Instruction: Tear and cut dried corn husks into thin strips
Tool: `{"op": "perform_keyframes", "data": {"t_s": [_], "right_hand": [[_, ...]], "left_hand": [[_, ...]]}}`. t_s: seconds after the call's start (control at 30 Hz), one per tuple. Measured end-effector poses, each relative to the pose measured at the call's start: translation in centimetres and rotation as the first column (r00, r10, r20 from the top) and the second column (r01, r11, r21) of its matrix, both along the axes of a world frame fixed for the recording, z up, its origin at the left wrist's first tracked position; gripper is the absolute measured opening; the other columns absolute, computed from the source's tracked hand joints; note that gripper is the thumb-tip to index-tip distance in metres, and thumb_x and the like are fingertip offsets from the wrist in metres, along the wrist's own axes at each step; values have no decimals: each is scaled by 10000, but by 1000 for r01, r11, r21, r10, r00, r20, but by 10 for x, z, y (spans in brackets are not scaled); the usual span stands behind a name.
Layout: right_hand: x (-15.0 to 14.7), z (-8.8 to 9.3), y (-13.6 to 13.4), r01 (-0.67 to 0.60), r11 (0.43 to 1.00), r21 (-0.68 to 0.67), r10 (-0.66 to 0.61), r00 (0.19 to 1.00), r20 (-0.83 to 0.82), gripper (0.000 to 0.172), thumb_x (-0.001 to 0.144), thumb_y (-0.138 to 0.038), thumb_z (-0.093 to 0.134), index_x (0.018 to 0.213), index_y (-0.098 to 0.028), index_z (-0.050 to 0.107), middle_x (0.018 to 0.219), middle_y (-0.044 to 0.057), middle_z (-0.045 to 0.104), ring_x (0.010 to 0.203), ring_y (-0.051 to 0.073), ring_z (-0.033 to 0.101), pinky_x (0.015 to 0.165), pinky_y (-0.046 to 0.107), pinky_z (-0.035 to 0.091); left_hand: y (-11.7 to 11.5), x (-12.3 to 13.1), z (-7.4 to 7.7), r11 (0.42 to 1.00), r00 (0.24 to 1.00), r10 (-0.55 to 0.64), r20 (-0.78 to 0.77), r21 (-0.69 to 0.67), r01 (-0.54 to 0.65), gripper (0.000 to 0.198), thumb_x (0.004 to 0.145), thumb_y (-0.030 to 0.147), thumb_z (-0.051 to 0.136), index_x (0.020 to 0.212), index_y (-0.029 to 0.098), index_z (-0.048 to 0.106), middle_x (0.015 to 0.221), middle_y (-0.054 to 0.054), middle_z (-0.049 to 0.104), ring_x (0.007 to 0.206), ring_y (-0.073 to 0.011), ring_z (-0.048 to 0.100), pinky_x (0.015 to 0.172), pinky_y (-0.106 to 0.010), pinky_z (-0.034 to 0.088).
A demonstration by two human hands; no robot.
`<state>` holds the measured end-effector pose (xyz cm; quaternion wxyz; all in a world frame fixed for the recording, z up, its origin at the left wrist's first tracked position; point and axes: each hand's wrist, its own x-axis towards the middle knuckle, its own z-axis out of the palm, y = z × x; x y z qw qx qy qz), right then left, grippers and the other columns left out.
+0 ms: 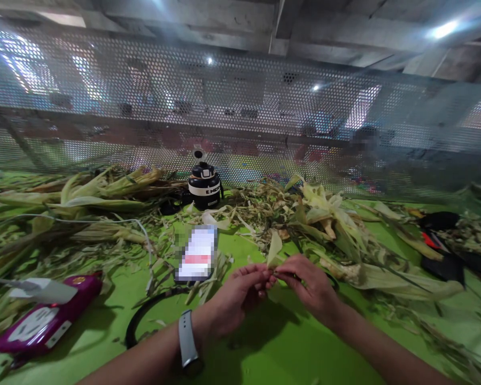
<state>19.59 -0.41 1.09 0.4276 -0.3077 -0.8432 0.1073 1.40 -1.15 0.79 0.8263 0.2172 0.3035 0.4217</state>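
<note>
A pale green piece of corn husk (274,249) stands up between my hands, near the middle of the view. My left hand (244,291), with a light watch strap on its wrist, pinches the husk's lower end. On the other side my right hand (308,286) has its thumb and fingers pressed together at the same spot, nearly touching the left fingertips. The small part between the fingertips is too fine to make out. Under both hands lies the green tabletop (288,342). A dark hoop (134,321) lies partly behind my left forearm.
A lit phone (198,254) lies left of my hands. Behind it stands a black bottle (204,187) with its lid up. At the left is a purple power strip (48,318) with a white plug. Husk piles (104,192) and a perforated screen (240,107) line the back.
</note>
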Motion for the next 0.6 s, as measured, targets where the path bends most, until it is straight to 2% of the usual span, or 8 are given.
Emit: {"op": "perform_keyframes", "data": {"t_s": [0.1,0.23,0.37,0.5,0.6], "right_hand": [[-1,-1,-4,44,999,-12,-44,999,3,106,922,-237,515,924,-224,620,791,47,635,744,175,601,660,286,492],[-5,0,-10,151,978,-140,-153,988,-4,45,900,-234,521,887,-212,558,757,27,601,682,156,580,623,264,477],[-7,3,-12,135,950,-281,-153,987,-44,83,884,-242,510,958,-208,497,701,-3,585,608,137,559,570,238,467],[-7,3,-12,128,952,-278,-138,990,-18,128,866,-211,505,993,-209,485,699,-11,571,613,137,544,580,242,461],[-5,3,-12,128,953,-273,-145,988,-44,155,859,-187,506,1010,-210,482,693,-18,564,605,132,535,572,237,456]], "left_hand": [[-2,2,0,1000,1000,-4,2,8,4,110,654,126,753,722,120,666,658,-4,639,553,-61,533,533,-159,401],[-5,3,1,999,998,7,-55,45,-5,175,635,198,788,736,126,665,674,-13,651,586,-78,553,522,-163,392],[-7,3,2,991,989,10,-146,131,9,198,636,253,793,750,148,670,710,-11,657,640,-96,568,544,-174,390],[-5,3,1,939,953,17,-304,331,89,227,657,330,774,739,137,686,663,-10,638,608,-104,543,553,-199,387],[-3,3,0,935,953,20,-301,344,89,254,643,349,783,741,133,691,635,-4,632,552,-87,511,518,-194,365]]}}
